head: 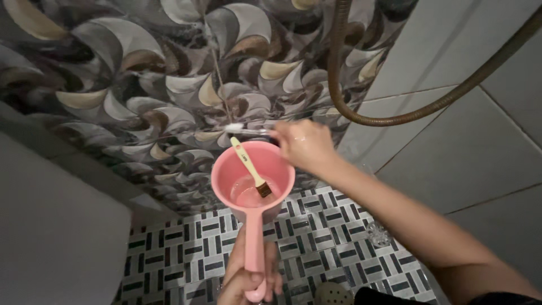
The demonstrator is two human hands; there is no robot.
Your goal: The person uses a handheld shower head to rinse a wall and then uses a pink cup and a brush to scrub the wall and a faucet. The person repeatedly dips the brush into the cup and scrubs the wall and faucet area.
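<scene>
My left hand (248,279), near and partly cut off by the frame's edge, is clenched around the pink dipper's (253,181) handle. The dipper holds shallow water and a paintbrush (250,166), bristles down. My right hand (303,145), outstretched, pinches a blurred white brush (243,129) against the far patterned wall (141,73).

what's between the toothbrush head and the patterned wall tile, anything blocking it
Nothing visible. The right hand holds the toothbrush out with its bristle head at the patterned wall tile. The pink scoop, held by the left hand, sits below with a paintbrush in it, and the shower hose hangs off to the right.
</scene>
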